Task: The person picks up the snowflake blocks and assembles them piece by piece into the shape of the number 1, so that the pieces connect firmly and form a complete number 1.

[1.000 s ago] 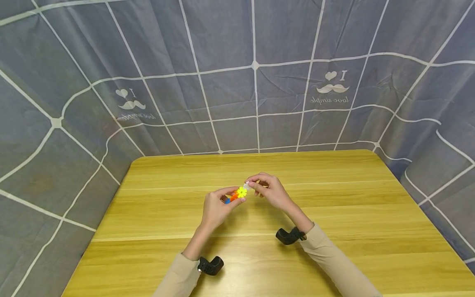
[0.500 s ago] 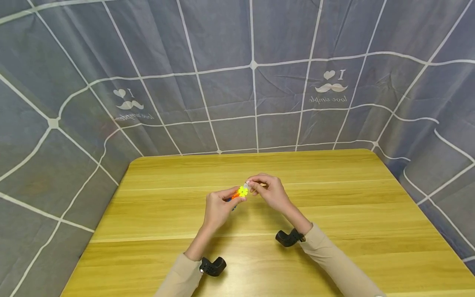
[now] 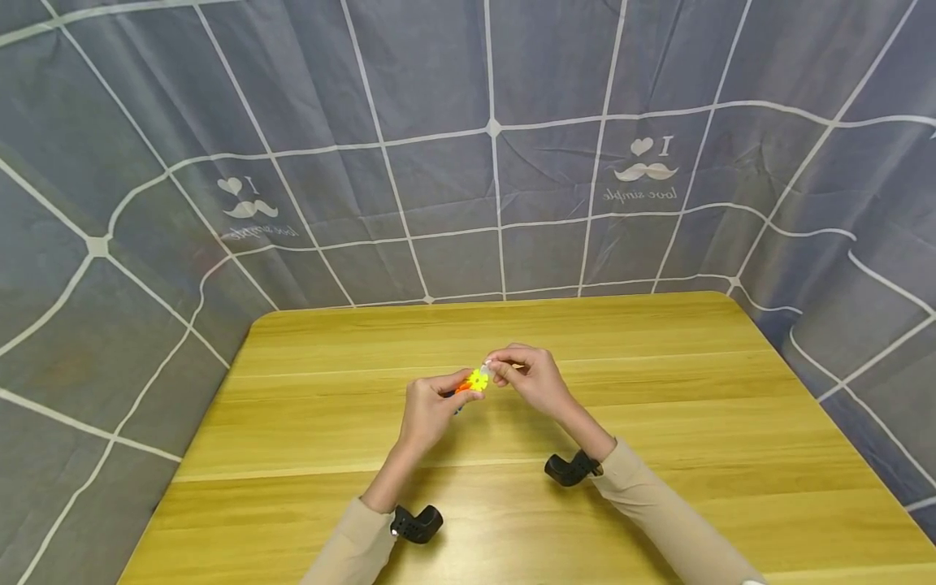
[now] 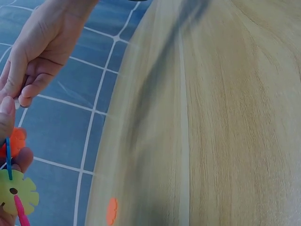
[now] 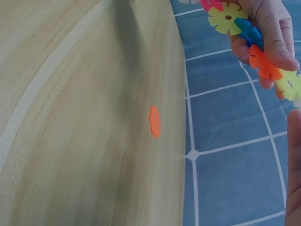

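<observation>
My left hand [image 3: 426, 413] grips a chain of interlocking plastic flower discs between thumb and fingers, above the table. In the right wrist view the chain runs from a pink disc [image 5: 212, 4] through a yellow one [image 5: 220, 20], a blue one [image 5: 250, 33] and an orange one [image 5: 264, 65] to a second yellow disc [image 5: 288, 85]. At that end, my right hand [image 3: 534, 380] pinches a white disc [image 3: 487, 368] right at the yellow disc's edge. Fingers hide much of the white disc.
A loose orange disc [image 5: 155, 121] lies on the wooden table [image 3: 658, 390], near the table's edge in both wrist views. Grey curtains [image 3: 453, 187] with white grid lines surround the table's back and sides. Each wrist wears a black camera mount [image 3: 417, 524].
Both hands stay almost in place, holding the discs together. The chain in my left hand has turned slightly, so its blue part now shows lower and less. The head view has shifted slightly.
</observation>
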